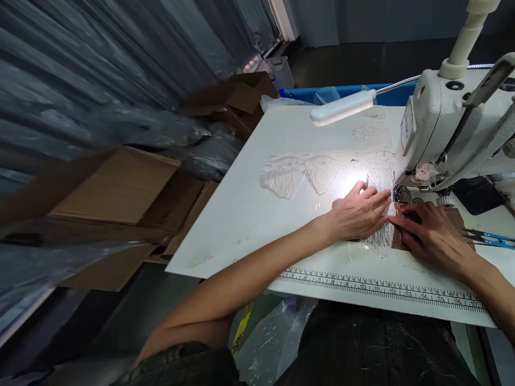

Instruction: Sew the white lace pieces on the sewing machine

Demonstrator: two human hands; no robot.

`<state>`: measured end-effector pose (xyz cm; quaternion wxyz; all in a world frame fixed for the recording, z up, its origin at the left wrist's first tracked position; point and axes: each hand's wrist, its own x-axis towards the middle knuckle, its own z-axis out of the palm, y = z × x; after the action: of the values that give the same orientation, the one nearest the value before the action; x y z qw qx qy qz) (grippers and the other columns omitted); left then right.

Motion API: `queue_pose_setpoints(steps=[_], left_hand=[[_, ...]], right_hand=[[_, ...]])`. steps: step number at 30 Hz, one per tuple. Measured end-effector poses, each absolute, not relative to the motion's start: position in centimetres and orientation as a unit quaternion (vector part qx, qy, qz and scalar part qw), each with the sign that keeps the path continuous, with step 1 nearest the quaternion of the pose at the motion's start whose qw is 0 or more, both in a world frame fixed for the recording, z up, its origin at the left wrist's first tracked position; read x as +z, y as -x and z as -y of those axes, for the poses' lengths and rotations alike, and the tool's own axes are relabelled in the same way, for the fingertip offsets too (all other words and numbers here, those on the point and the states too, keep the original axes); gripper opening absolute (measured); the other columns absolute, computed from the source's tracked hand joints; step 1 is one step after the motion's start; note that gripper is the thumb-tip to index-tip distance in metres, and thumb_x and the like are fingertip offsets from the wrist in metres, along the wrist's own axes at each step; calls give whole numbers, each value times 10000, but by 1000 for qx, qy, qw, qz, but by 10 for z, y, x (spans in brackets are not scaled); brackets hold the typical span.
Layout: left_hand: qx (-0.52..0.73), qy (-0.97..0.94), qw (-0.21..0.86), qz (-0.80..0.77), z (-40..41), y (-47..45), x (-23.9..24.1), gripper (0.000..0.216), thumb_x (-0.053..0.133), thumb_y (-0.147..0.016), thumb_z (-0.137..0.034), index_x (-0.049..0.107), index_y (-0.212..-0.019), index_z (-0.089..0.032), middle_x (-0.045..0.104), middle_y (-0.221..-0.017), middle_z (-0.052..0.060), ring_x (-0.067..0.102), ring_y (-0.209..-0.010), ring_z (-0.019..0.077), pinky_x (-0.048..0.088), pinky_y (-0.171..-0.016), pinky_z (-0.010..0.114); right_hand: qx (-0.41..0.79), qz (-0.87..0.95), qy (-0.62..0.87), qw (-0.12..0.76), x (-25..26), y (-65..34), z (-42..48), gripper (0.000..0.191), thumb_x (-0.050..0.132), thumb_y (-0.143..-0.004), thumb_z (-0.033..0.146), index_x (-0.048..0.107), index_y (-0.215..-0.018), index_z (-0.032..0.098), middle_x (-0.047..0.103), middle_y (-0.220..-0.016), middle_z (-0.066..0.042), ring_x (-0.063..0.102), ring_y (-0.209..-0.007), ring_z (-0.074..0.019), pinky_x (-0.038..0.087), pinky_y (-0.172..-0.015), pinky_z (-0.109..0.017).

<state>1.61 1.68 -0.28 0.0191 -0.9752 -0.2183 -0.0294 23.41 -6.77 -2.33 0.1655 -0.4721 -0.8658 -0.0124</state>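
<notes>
My left hand (358,214) lies flat with fingers stretched out on a piece of white lace (380,238), just left of the needle area (398,194) of a white sewing machine (438,128). My right hand (432,233) presses flat on the lace's right edge and on a brown plate beneath it, fingertips pointing left toward the left hand's fingertips. The lace passes under the presser foot. Neither hand grips anything.
More lace pieces (300,174) lie further back on the white table (241,214), lit by a gooseneck lamp (341,107). A printed ruler (382,289) runs along the front edge. Blue-handled snips (488,238) lie at the right. Cardboard boxes (116,193) and plastic bags stand left of the table.
</notes>
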Motion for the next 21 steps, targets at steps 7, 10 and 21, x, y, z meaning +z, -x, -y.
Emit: queue_pose_setpoints(steps=[7, 10, 21], left_hand=[[-50, 975, -28, 216, -21, -12, -3, 434, 350, -1050, -344, 571, -1350, -122, 523, -1492, 167, 549, -1147, 310, 364, -1014, 496], [-51, 974, -51, 216, -22, -9, -5, 431, 364, -1043, -341, 564, -1369, -142, 509, -1510, 159, 542, -1192, 317, 365, -1027, 511], [-85, 972, -54, 210, -25, -11, -15, 463, 333, -1048, -343, 548, -1375, -95, 501, -1512, 181, 532, -1231, 338, 341, -1025, 537]], right_hand=[[-21, 862, 477, 172, -22, -232, 68, 345, 450, -979, 212, 660, -1244, 278, 622, -1134, -120, 548, -973, -271, 486, -812, -446], [-10, 859, 485, 167, -22, -230, 68, 360, 431, -985, 223, 660, -1257, 278, 620, -1138, -126, 541, -967, -280, 483, -809, -461], [-12, 849, 487, 203, -27, -233, 68, 333, 468, -970, 209, 695, -1204, 271, 638, -1118, -115, 558, -937, -263, 489, -803, -438]])
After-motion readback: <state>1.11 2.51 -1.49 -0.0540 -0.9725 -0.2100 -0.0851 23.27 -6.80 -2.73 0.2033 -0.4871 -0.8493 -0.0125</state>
